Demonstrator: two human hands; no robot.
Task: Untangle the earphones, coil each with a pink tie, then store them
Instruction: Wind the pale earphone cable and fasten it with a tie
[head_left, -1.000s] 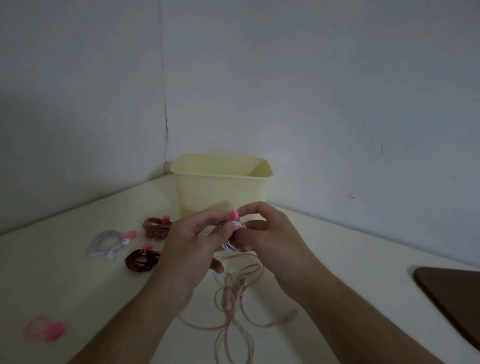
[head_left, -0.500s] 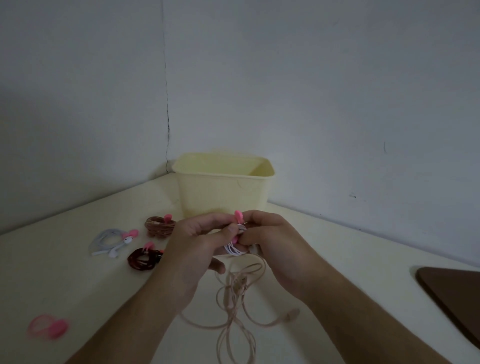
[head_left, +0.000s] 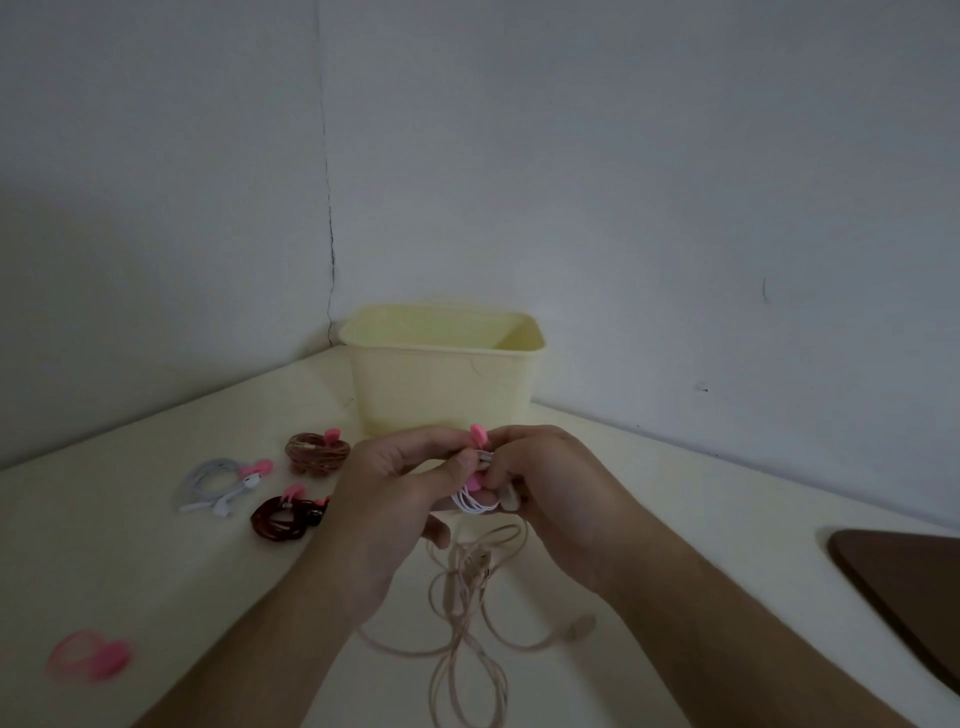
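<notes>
White earphones (head_left: 475, 503) and pink tie (head_left: 478, 435) pinched between both hands (head_left: 480, 483), before yellow bin (head_left: 441, 384).

Both hands are sinking a little toward the table — the left hand (head_left: 395, 499) and right hand (head_left: 550, 483) are now sitting lower against the yellow bin (head_left: 441, 374) than a second ago. They are closing tighter around the white earphone coil (head_left: 474, 503), and the pink tie (head_left: 478, 435) is poking up between the fingertips — its lower end now showing under the left thumb.
</notes>
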